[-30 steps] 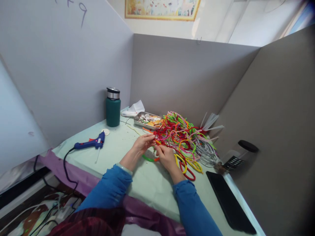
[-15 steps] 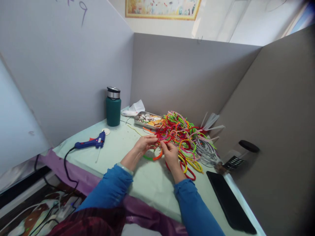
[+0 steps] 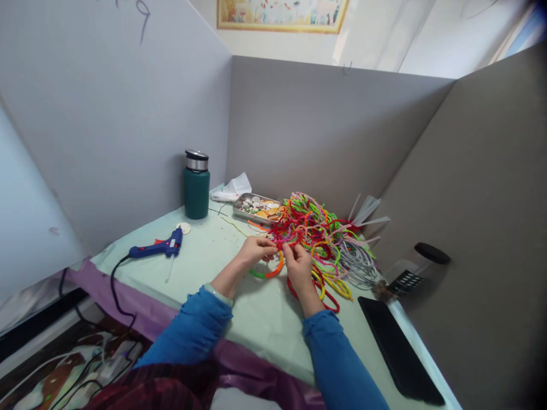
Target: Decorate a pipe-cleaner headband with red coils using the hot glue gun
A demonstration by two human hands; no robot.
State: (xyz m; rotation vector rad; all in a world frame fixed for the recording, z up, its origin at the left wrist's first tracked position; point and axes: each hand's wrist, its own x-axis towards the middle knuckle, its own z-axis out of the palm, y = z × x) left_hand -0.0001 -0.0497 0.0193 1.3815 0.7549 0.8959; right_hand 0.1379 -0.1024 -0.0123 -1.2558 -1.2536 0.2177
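My left hand (image 3: 259, 251) and my right hand (image 3: 298, 265) are close together above the table, both closed in a pinch. Between their fingertips is a reddish-pink pipe cleaner (image 3: 280, 246), its ends hidden by the fingers. Just below the hands curves a ring of orange and green pipe cleaner (image 3: 274, 273); I cannot tell whether it joins the held piece. Behind the fingers spreads a tangled heap of pipe cleaners (image 3: 314, 219) in red, pink, green and yellow. Red and yellow loops (image 3: 337, 287) lie beside my right hand.
A metal tray (image 3: 239, 213) of small craft pieces stands behind. On the left are a blue glue gun (image 3: 156, 249) with its cord, a white disc (image 3: 184, 228) and a green bottle (image 3: 197, 193). A black flat tray (image 3: 399, 350) lies right. Grey partitions (image 3: 320, 125) enclose the table.
The fingertips have drawn slightly together at the reddish-pink piece. The left fingers have shifted a little to the right, and more of the orange curve shows.
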